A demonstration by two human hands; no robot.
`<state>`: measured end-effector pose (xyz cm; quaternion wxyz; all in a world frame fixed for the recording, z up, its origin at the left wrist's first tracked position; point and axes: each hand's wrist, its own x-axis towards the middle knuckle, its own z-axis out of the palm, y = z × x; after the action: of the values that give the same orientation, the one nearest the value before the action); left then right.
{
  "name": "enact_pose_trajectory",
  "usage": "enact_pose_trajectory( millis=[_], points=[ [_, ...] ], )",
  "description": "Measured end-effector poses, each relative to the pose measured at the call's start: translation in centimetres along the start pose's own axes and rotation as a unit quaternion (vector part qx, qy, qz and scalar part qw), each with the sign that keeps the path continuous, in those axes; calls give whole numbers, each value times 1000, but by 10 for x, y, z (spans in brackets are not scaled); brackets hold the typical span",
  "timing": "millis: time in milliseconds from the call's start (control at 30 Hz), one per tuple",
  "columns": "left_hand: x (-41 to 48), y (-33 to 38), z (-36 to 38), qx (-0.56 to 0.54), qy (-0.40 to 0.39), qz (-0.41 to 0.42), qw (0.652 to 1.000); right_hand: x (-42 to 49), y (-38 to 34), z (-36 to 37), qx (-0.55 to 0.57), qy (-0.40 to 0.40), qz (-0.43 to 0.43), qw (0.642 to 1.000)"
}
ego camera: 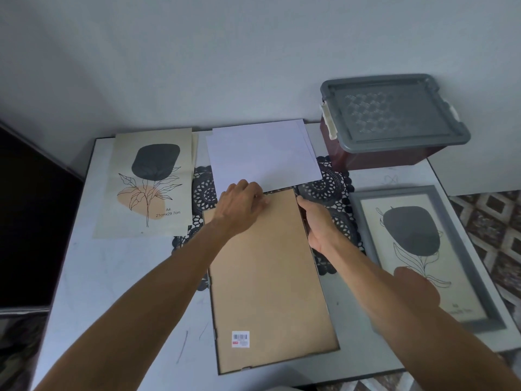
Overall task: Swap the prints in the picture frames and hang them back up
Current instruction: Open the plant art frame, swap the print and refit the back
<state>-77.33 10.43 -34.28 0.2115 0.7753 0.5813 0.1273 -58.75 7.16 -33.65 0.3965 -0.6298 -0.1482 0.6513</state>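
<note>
Probably seating the backing (267, 277) in the frame (282, 362).
With left hand (242, 204) pinching it at 12 o'clock, right hand (315, 224) gripping the frame at 2, press down evenly.

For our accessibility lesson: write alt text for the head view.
The left hand touches the top edge of a face-down picture frame; the right hand grips its side. A loose print lies left, a framed print right.
</note>
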Motion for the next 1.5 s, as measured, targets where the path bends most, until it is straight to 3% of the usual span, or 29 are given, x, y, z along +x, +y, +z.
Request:
enact_pose_trajectory(
  millis=[100, 267, 567, 867, 1200, 1400, 1500],
  points=[
    [6, 0, -6, -14, -33, -6, 999, 1, 5, 3, -41, 7, -25, 999],
    [8, -3, -8, -11, -40, -1, 999, 3, 11, 1, -193, -26, -197, 961],
    [-2, 2, -3, -21, -58, 24, 998, 9, 13, -4, -252, -25, -231, 939],
    [10, 4, -6, -108, -128, -42, 985, 12, 17, -2, -275, -25, -261, 925],
    [-11, -10, -12, 2, 36, -32, 999, 17, 10, -3, -280, 57, -308, 907],
    [-37, -23, -13, 59, 25, -115, 991, 16, 11, -8, -222, 87, -268, 933],
    [-44, -19, -14, -4, 50, -195, 980, 17, 8, -13, -169, 91, -221, 956]
  ],
)
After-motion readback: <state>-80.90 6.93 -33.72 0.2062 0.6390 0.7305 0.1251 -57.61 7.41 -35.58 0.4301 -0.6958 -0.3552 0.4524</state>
